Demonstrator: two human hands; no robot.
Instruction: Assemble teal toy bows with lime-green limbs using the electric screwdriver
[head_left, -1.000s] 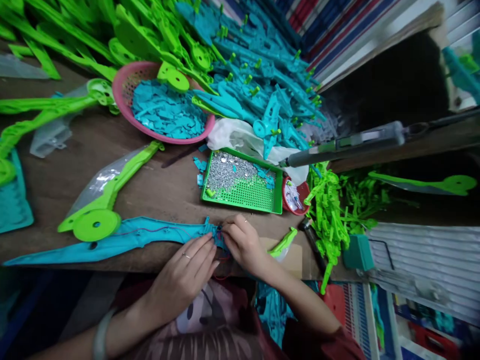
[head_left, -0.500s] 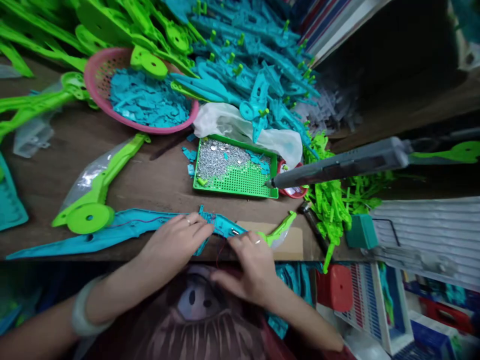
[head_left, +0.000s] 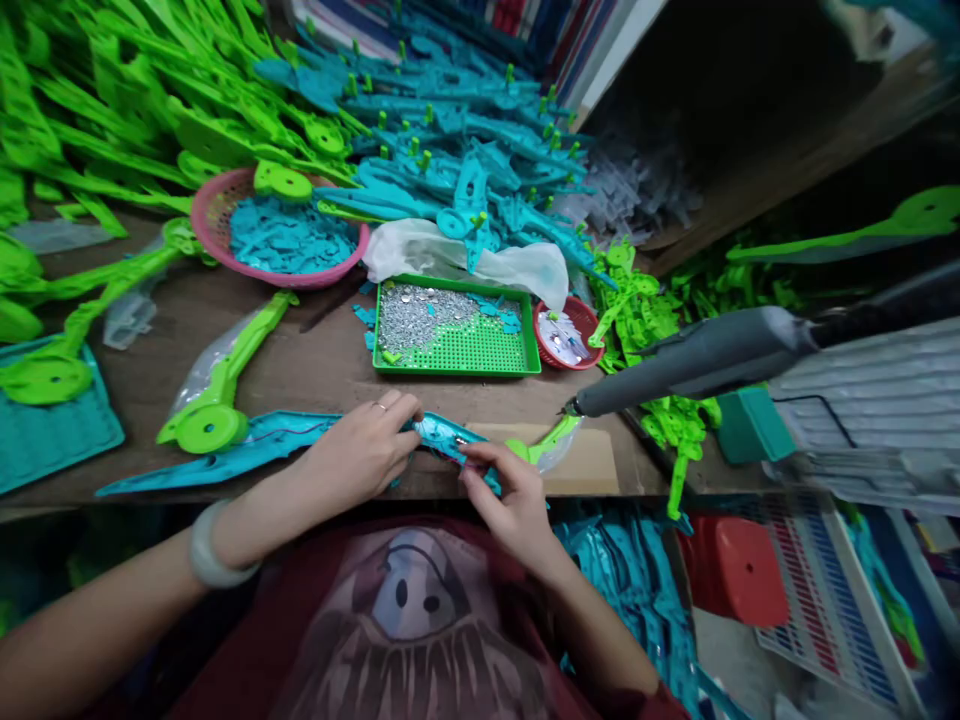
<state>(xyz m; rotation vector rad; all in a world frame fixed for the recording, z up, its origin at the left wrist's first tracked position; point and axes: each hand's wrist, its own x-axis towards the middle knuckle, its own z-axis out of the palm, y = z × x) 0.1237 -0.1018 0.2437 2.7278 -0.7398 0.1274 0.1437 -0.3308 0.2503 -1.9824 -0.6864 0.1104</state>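
A long blue plastic shell (head_left: 289,432), hollow side up with a thin red wire inside, lies along the table's front edge. My left hand (head_left: 367,440) is closed over its middle, fingers curled down onto it. At the shell's right part my right hand (head_left: 514,495) pinches thumb and forefinger together, beside a small metal part. Whatever sits between those fingertips is too small to make out. Green arms with clear blades touch the shell at both sides: one with a round disc (head_left: 211,428) at left, another (head_left: 555,440) at right.
Beyond my hands stands a green tray (head_left: 487,358) of screws. A red basket (head_left: 600,335) and a pink basket (head_left: 259,272) of blue pieces flank it. From the right hangs a grey electric screwdriver (head_left: 675,365). Green and blue plastic parts (head_left: 465,120) pile up behind.
My right thumb has come up to meet the forefinger at the shell. My left fingers have curled more. The view has shifted, and the screwdriver hangs lower and further right in it.
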